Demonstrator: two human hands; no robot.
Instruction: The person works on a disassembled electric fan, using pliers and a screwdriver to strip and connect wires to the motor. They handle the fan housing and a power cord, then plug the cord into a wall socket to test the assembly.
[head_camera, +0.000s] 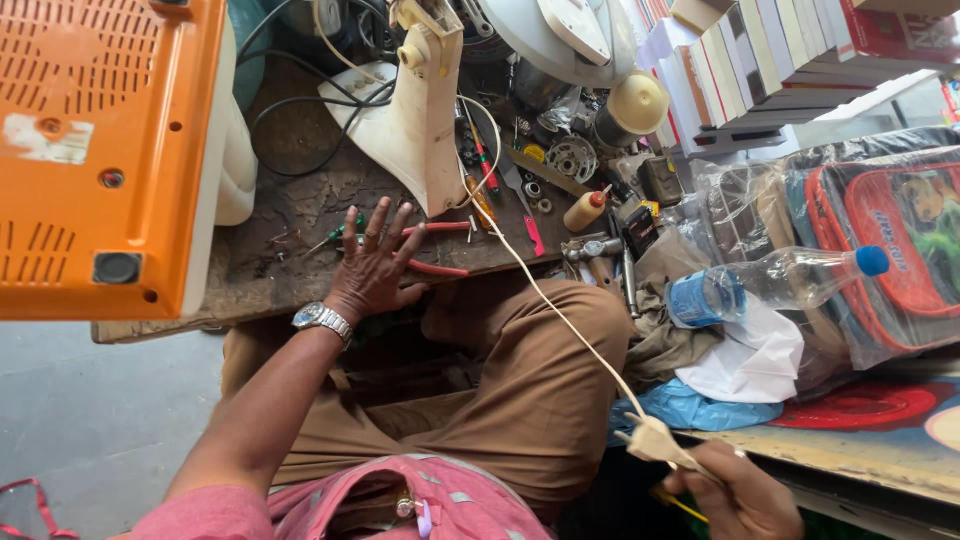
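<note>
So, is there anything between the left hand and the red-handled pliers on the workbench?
No, nothing visible. The left hand lies flat on the workbench, and its fingers already lie over the red-handled pliers. The right hand holds a white plug.

Right hand (745, 500) cut off by bottom edge; grip unclear.

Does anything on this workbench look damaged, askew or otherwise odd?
Yes. The orange vented plastic appliance casing overhangs the worn wooden bench's front edge. A clear plastic water bottle with blue cap lies on its side on cloth. The right hand holds a cream plug; the left hand rests on red-handled pliers.
</note>
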